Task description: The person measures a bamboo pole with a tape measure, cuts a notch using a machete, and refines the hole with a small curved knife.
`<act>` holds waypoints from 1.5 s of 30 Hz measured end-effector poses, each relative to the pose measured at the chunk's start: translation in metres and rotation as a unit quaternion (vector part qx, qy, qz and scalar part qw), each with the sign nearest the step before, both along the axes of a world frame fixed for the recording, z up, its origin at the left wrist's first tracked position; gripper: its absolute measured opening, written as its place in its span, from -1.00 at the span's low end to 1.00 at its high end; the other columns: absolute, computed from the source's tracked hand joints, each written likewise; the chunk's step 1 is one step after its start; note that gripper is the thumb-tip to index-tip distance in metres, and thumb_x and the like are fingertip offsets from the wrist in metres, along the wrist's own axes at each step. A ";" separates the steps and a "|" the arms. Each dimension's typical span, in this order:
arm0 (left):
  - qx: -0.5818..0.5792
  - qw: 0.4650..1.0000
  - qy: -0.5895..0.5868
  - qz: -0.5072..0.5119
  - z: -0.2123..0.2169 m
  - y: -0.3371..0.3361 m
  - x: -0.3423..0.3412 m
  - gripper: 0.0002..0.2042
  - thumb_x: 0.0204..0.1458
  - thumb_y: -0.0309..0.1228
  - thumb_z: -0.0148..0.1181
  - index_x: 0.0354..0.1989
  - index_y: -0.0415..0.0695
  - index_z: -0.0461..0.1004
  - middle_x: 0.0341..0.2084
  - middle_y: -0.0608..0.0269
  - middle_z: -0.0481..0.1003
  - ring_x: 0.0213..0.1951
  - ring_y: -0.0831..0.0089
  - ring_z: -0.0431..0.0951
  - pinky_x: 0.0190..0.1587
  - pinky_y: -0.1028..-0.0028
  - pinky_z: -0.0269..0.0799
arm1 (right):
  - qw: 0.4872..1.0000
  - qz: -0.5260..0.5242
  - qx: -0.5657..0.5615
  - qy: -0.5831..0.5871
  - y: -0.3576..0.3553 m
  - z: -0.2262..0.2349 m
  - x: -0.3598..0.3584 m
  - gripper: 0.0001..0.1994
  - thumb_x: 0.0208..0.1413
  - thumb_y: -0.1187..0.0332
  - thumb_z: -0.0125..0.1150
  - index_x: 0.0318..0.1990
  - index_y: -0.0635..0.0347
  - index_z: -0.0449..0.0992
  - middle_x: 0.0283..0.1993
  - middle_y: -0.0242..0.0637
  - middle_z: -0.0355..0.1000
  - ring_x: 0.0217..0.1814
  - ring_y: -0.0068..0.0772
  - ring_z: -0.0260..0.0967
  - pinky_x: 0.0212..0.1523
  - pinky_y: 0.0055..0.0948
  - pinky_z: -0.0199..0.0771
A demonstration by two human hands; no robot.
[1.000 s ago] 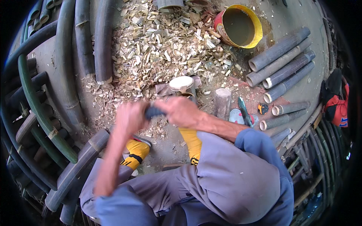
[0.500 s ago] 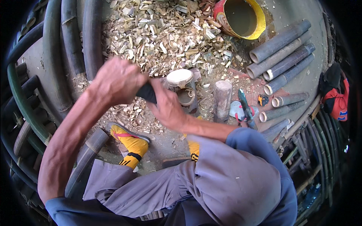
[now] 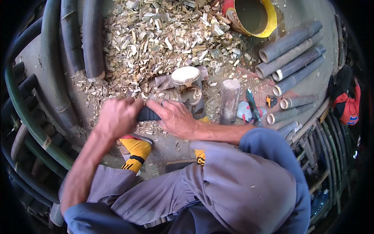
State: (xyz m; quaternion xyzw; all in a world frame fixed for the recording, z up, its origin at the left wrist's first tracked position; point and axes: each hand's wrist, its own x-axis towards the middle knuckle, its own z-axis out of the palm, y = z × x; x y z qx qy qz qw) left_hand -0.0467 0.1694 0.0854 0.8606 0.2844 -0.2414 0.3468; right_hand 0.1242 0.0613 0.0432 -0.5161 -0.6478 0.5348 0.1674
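Observation:
My left hand and my right hand are closed around a dark, cylindrical piece, held level above the ground in front of my legs. Only its short middle stretch shows between the fists; its ends are hidden, and I cannot make out its kind. Just beyond my right hand stands a wooden block with a pale round top and a hollow in its side, where curled shavings lie. To its right an upright log stands on the ground.
Wood chips cover the ground ahead. A yellow and red bucket of murky water stands far right, above cut bamboo tubes. A green-handled tool and tape measure lie right. Long bamboo poles line the left.
Both hands have come down and nearer, still gripping the dark piece. It was tilted and partly blurred; now it lies nearly level. My left forearm has swung inward.

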 end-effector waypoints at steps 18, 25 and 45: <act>-0.122 0.747 0.002 0.654 -0.010 -0.224 0.077 -0.61 -0.30 -0.42 0.31 -0.18 -0.14 0.48 -0.52 -0.09 0.53 -0.47 0.09 0.60 -0.35 0.17 0.50 | 0.827 0.550 0.107 -0.047 0.007 -0.011 0.033 -0.93 -0.09 0.39 0.13 -0.44 0.09 0.53 -0.61 -0.30 0.48 -0.59 -0.28 0.48 -0.70 -0.31 0.40; -0.007 0.940 0.005 0.340 -0.014 -0.103 -0.007 -0.65 -0.39 -0.48 0.33 -0.29 -0.13 0.50 -0.50 0.04 0.56 -0.49 0.10 0.58 -0.36 0.27 0.51 | 0.968 0.218 0.098 -0.077 0.018 -0.001 0.017 -0.75 -0.03 0.43 0.09 -0.13 0.06 0.41 -0.46 -0.18 0.45 -0.30 -0.21 0.47 -0.31 -0.18 0.48; -0.114 0.848 0.029 0.517 -0.019 -0.155 0.001 -0.60 -0.40 -0.43 0.34 -0.25 -0.23 0.57 -0.50 0.03 0.58 -0.50 0.33 0.58 -0.25 0.33 0.53 | 0.943 0.311 0.106 -0.043 0.027 0.006 0.016 -0.88 -0.09 0.45 0.13 -0.36 0.24 0.51 -0.60 -0.20 0.43 -0.51 -0.24 0.50 -0.57 -0.27 0.53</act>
